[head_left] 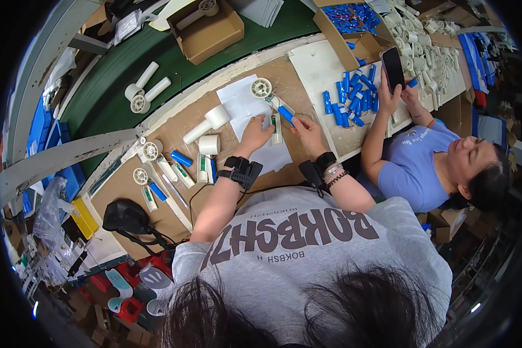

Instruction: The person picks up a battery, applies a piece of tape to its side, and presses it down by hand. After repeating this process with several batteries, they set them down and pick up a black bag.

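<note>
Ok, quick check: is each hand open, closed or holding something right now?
Left hand: fingers beside the green-and-white strip; grip cannot be told.
Right hand: closed on the blue cylinder.

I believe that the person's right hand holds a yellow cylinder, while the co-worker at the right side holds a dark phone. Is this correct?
Not quite: the cylinder in the person's right hand is blue, not yellow, as the head view shows. The co-worker at the right side does hold a dark phone.

The cylinder [285, 113] is blue; the belt [168, 66] green (quite dark).
</note>
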Tool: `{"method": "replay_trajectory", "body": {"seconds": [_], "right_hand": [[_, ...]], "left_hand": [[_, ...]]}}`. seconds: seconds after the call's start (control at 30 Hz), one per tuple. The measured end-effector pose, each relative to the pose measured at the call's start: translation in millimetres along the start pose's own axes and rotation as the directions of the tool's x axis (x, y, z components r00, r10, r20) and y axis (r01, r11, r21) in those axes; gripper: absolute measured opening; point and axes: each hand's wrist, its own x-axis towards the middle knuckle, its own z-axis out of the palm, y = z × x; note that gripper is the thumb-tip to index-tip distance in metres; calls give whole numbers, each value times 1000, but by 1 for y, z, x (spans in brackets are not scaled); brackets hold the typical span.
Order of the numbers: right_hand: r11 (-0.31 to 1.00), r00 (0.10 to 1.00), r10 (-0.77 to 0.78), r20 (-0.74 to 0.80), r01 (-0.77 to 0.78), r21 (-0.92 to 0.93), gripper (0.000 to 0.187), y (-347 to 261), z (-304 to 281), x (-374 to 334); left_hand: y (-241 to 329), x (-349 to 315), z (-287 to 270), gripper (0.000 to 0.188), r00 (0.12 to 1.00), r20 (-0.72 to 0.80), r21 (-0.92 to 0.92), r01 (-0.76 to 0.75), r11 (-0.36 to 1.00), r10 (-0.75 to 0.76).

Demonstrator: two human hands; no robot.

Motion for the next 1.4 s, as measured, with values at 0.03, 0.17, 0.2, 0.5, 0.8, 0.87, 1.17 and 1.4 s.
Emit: {"method": "replay_trajectory", "body": {"seconds": [0.03,0.17,0.2,0.5,0.8,0.87,1.17,1.4], "right_hand": [[1000,1000,0,0,0,0,25,0,1,0],[996,997,-78,-25,79,31,26,-2,2,1],[995,995,-95,-30,95,3,26,-3,2,2],[992,991,-123,-49,120,-44,26,-6,4,6],[980,985,-159,-63,150,-128,29,-2,-1,18],[976,982,-180,-56,171,-137,29,0,0,20],[968,969,-239,-67,233,-97,25,8,2,19],[974,970,-225,-95,224,-20,24,3,4,17]], "left_hand": [[0,2,1,56,1000,-5,-26,7,1000,-7],[-3,7,4,56,1000,-12,-50,6,999,-7],[-3,8,4,56,1000,-12,-50,6,999,-7],[-4,14,0,57,999,-28,-159,38,986,-43],[51,36,-63,64,927,-275,343,-152,927,254],[51,43,-64,64,938,-198,418,-181,890,284],[48,56,-57,58,954,-41,561,-224,797,297],[47,56,-55,51,956,-56,565,-209,799,290]]}}
